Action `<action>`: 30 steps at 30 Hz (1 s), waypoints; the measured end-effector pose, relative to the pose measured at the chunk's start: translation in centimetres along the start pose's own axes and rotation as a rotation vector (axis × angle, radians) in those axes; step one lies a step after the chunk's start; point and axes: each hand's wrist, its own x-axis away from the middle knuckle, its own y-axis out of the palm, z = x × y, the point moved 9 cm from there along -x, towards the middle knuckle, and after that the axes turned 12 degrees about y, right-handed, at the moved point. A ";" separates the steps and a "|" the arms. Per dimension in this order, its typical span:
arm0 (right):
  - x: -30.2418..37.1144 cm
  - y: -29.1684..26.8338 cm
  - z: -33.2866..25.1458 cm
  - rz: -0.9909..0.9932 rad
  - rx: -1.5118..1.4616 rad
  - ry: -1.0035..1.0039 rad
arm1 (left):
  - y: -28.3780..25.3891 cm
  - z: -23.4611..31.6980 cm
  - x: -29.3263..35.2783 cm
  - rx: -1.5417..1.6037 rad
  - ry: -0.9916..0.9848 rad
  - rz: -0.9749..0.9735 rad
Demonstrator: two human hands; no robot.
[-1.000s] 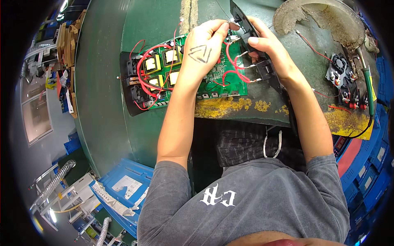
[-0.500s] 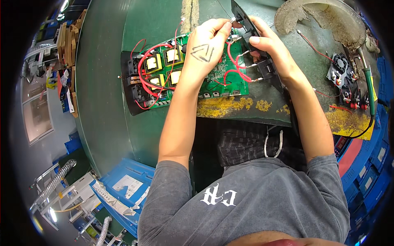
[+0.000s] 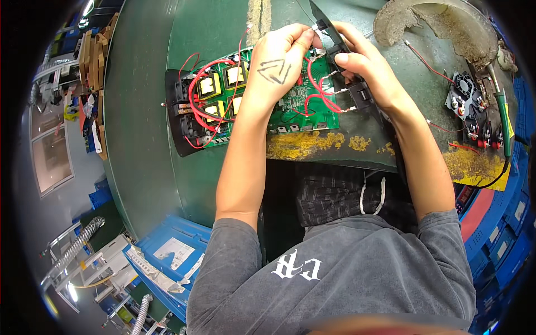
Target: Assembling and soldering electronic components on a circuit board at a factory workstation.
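A green circuit board (image 3: 312, 106) with yellow-and-black transformers (image 3: 209, 86) lies on the bench, a black end plate with fans (image 3: 183, 106) at its left end. Thick red wires (image 3: 318, 84) run from its right side to a black panel (image 3: 364, 96), which is held on edge. My right hand (image 3: 365, 64) is closed around this panel, thumb on the near face. Against the panel's inner side, my left hand (image 3: 282, 58) pinches a small silvery connector (image 3: 314, 28); the fingertips partly hide it. Part of the board is covered by my left hand and wrist.
On the right lie a small fan assembly (image 3: 462, 89) with red and black terminals and a green-handled soldering iron (image 3: 504, 125). A worn grey dish-like piece (image 3: 441, 25) sits at the far right. Blue crates (image 3: 173, 245) stand below left of the green bench (image 3: 139, 111).
My right thumb and the upper part of the black panel have shifted slightly. My left hand keeps its pinch, moved a little left. The board stays put.
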 end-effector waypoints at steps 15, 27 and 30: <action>0.1 0.2 -0.5 -0.008 0.047 -0.012 | 0.5 -1.4 -0.3 0.135 0.018 -0.088; 0.4 1.1 0.0 -0.035 -0.005 0.101 | 0.3 -0.7 -0.3 0.008 0.082 -0.045; 0.0 0.8 0.5 -0.042 -0.067 0.082 | 0.0 -0.7 -0.2 -0.024 0.055 -0.035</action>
